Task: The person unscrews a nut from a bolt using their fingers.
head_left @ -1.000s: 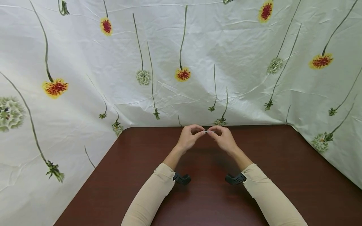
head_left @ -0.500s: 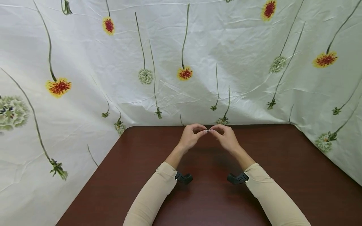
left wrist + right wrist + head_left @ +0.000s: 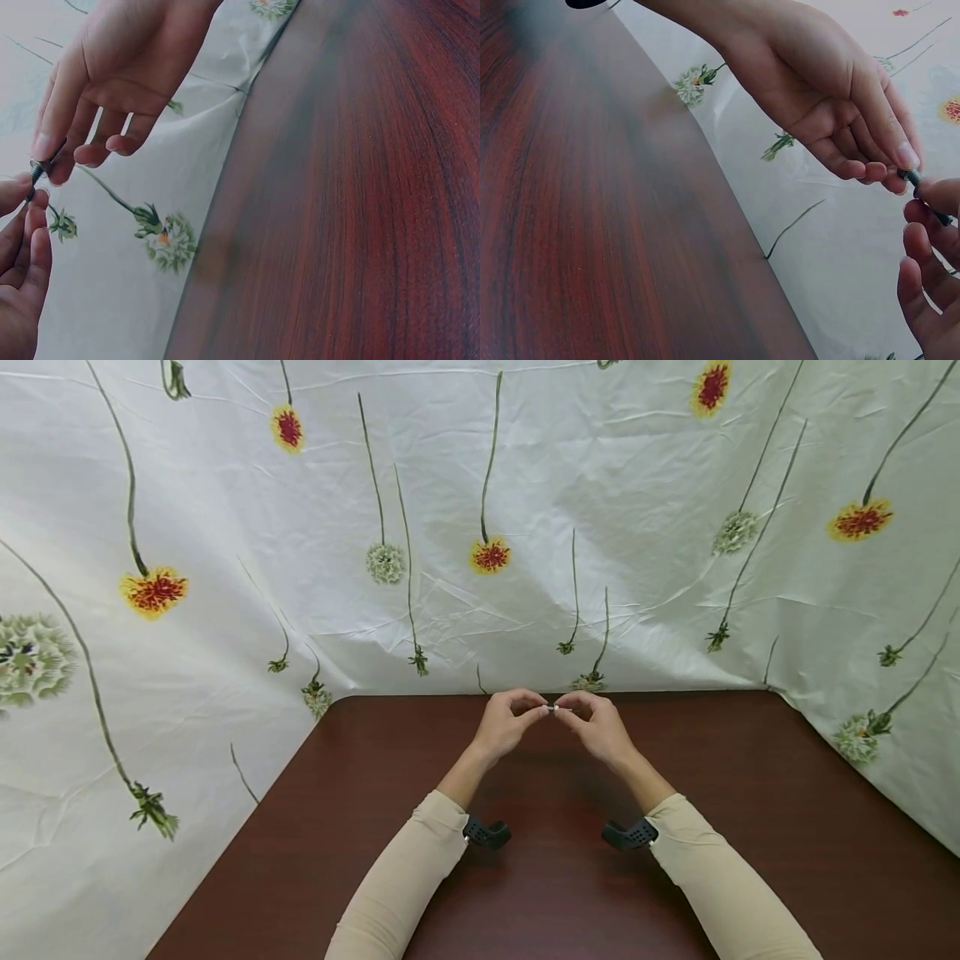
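Two hands in head view, left hand and right hand, nearly tip to tip over far edge of red-brown table. Small screw in the middle, roughly level, pinched from both sides; detail too fine to read at this range. Beige left sleeve and right sleeve pushed back from wrists; black left wrist band and right wrist band just beside cuffs. Behind: white cloth, creased, printed with red-yellow and pale flowers on long stems.

Left wrist view: gray thread of screw visible at left edge, slanted, between both sets of fingertips. Near end gripped by left hand, under left thumb. Other end gripped by right hand, under right thumb, with remaining fingers loosely bent and off the screw. Dark thin bit poking out past right thumb; can't tell if part of screw. Bare wood grain across right side, cloth below hands.

Right wrist view: same screw at right edge, slanted, thread showing between thumbs. Held by left hand at upper end, by right hand at lower end. Dark bit sticking out beside right thumb. Wood to the left, cloth to the right.
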The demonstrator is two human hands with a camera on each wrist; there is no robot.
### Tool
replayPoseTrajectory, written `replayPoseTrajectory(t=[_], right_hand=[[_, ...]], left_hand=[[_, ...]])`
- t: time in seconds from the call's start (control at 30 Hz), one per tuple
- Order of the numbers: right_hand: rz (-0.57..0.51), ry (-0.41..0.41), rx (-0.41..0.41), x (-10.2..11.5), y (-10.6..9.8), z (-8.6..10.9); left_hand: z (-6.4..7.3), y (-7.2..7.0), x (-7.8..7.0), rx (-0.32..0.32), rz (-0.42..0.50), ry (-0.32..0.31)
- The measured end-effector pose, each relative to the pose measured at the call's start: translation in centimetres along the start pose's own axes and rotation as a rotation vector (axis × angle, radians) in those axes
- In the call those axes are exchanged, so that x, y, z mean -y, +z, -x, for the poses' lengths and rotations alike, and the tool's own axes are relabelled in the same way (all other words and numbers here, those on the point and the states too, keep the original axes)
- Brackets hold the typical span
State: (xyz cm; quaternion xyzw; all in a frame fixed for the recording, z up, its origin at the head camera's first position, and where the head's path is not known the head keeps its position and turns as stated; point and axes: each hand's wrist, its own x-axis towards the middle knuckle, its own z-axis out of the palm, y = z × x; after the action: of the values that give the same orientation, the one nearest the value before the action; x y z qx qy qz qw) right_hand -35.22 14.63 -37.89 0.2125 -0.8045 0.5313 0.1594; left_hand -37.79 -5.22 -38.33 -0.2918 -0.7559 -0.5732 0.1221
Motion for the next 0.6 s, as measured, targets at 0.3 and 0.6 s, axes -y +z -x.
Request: replayPoseTrajectory(t=[0.3, 0.6], right_hand=[[-0.03, 0.011, 0.015, -0.06, 0.02, 0.17], [-0.012, -0.008, -0.001, -0.17, 0.01, 0.01]], left_hand=[[0.09, 0.09, 0.2, 0.01, -0.011, 0.003], [0.08, -0.07, 0.17, 0.016, -0.009, -0.007]])
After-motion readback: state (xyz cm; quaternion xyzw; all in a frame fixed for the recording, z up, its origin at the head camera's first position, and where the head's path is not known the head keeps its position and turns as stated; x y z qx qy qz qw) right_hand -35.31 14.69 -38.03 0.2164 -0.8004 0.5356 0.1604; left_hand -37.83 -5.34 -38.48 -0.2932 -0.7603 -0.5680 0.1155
